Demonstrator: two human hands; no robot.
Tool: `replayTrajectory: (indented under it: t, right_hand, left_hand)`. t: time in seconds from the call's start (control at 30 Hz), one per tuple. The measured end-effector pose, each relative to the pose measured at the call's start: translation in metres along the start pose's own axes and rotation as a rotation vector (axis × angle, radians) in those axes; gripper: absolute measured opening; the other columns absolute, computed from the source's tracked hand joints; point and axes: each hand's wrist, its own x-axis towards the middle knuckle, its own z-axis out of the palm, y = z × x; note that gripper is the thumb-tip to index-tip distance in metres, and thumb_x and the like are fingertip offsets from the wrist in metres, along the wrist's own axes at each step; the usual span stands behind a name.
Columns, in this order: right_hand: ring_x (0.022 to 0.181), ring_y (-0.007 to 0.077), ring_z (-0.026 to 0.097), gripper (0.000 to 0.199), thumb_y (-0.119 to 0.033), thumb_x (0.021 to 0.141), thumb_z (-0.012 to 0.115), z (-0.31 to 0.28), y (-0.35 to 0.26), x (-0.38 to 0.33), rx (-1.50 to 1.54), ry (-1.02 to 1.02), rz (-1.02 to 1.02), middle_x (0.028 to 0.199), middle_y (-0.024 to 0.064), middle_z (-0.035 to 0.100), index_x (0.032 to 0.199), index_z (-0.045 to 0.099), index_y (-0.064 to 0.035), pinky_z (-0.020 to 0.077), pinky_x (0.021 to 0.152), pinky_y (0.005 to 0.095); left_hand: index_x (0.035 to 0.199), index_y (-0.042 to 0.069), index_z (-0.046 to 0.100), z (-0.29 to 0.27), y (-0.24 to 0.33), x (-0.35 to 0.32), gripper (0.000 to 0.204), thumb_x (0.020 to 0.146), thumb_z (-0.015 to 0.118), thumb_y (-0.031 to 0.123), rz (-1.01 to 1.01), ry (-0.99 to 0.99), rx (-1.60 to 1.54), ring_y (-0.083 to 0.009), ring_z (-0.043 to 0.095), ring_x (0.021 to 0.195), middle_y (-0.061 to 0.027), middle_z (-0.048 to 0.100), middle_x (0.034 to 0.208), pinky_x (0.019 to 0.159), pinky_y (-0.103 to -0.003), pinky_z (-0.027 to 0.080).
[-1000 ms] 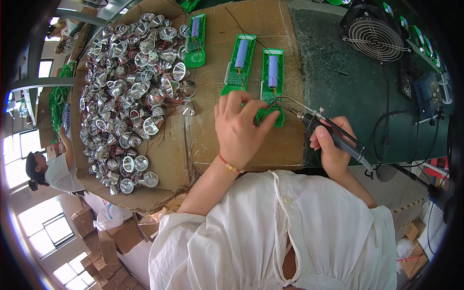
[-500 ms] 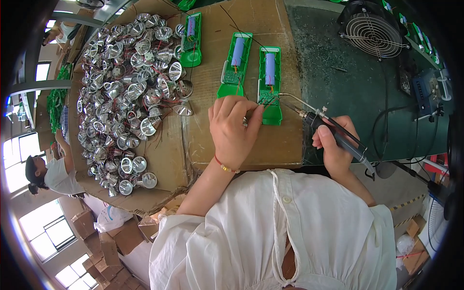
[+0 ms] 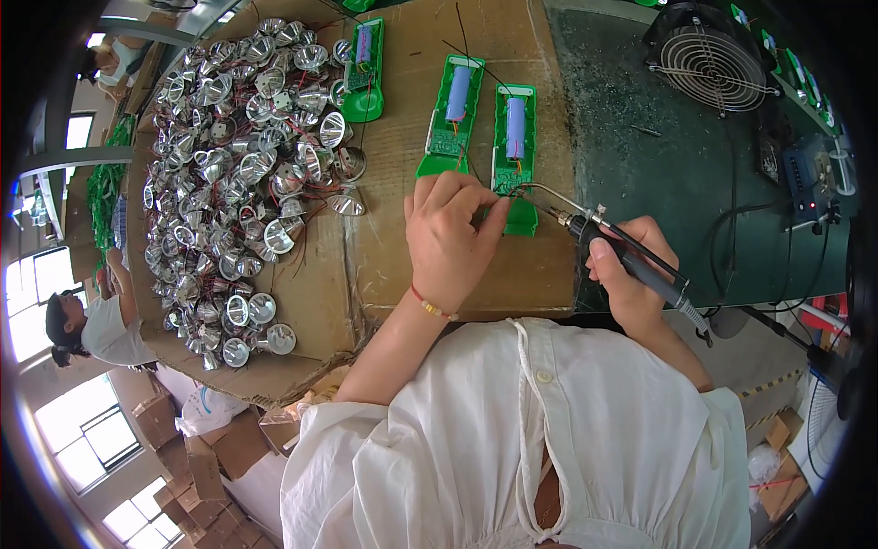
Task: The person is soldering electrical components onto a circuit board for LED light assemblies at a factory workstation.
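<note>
My right hand (image 3: pixel 636 274) grips a grey soldering iron (image 3: pixel 631 260) with a thin curved metal tube along it. The tube's end and the iron's tip meet the lower part of a circuit board (image 3: pixel 508 179) in the right-hand green plastic housing (image 3: pixel 522 220). A purple battery cell (image 3: pixel 516 128) lies in that housing above the board. My left hand (image 3: pixel 453 233) is closed, thumb and fingertips pinching a thin wire (image 3: pixel 508 194) at the board's edge. Its knuckles cover the lower end of a second green housing (image 3: pixel 443 165), which also holds a purple cell (image 3: pixel 458 94).
A heap of silver reflector cups (image 3: pixel 247 169) with wires fills the left of the cardboard (image 3: pixel 393 265). Another green housing (image 3: pixel 364 105) lies beside it. A round fan (image 3: pixel 709 69) and a blue box-shaped unit (image 3: pixel 809 183) stand at right. Another person (image 3: pixel 105 325) is at far left.
My left hand has shifted slightly right. The end of the soldering iron's tube has come a little left and down, closer to my left fingertips.
</note>
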Motion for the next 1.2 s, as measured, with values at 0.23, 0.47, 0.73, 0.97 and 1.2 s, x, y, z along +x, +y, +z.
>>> replayTrajectory:
  t: [0.23, 0.47, 0.73, 0.97, 1.2]
  right_hand:
    - [0.060, 0.0098, 0.058, 0.019, -0.008, 0.081, 0.064, -0.001, -0.006, -0.006, 0.126, 0.098, 0.070, 0.072, 0.0099, 0.060, 0.086, 0.050, 0.0025, 0.0497, 0.052, 0.0225]
    - [0.059, 0.0098, 0.058, 0.019, -0.009, 0.081, 0.065, -0.002, -0.005, -0.007, 0.127, 0.093, 0.051, 0.071, 0.0095, 0.060, 0.086, 0.050, 0.0024, 0.0491, 0.052, 0.0222]
    - [0.055, 0.0097, 0.057, 0.017, -0.008, 0.081, 0.063, -0.009, 0.002, 0.000, 0.140, 0.158, 0.043, 0.067, 0.0085, 0.059, 0.086, 0.050, 0.0016, 0.0470, 0.049, 0.0208]
    - [0.053, 0.0088, 0.055, 0.016, -0.007, 0.081, 0.063, -0.037, 0.016, 0.017, 0.130, 0.265, 0.024, 0.066, 0.0079, 0.058, 0.087, 0.050, 0.0009, 0.0454, 0.048, 0.0202]
    - [0.052, 0.0087, 0.053, 0.013, -0.005, 0.081, 0.061, -0.047, 0.034, 0.025, 0.129, 0.328, 0.090, 0.064, 0.0074, 0.057, 0.085, 0.049, -0.0002, 0.0424, 0.046, 0.0197]
  left_hand:
    - [0.066, 0.011, 0.061, -0.001, 0.000, -0.001, 0.010, 0.066, 0.071, 0.013, 0.009, 0.000, 0.008, -0.0211, 0.051, 0.077, 0.0000, 0.056, 0.076, 0.067, -0.034, 0.037]
    - [0.065, 0.012, 0.060, 0.000, 0.002, 0.000, 0.011, 0.066, 0.071, 0.013, 0.002, -0.007, 0.000, -0.0208, 0.051, 0.076, 0.0002, 0.056, 0.076, 0.067, -0.034, 0.037]
    - [0.068, 0.011, 0.061, -0.010, 0.012, 0.011, 0.012, 0.065, 0.071, 0.015, 0.001, 0.021, 0.111, -0.0230, 0.050, 0.082, -0.0029, 0.054, 0.081, 0.071, -0.035, 0.038]
    - [0.059, 0.008, 0.059, -0.009, 0.026, 0.040, 0.008, 0.064, 0.064, 0.012, 0.253, -0.173, 0.372, -0.0240, 0.047, 0.088, -0.0035, 0.051, 0.081, 0.077, -0.038, 0.036]
    - [0.063, 0.008, 0.064, 0.066, 0.024, 0.197, 0.017, 0.068, 0.058, 0.024, 0.295, -0.153, 0.518, -0.0276, 0.048, 0.093, -0.0074, 0.055, 0.087, 0.077, -0.040, 0.037]
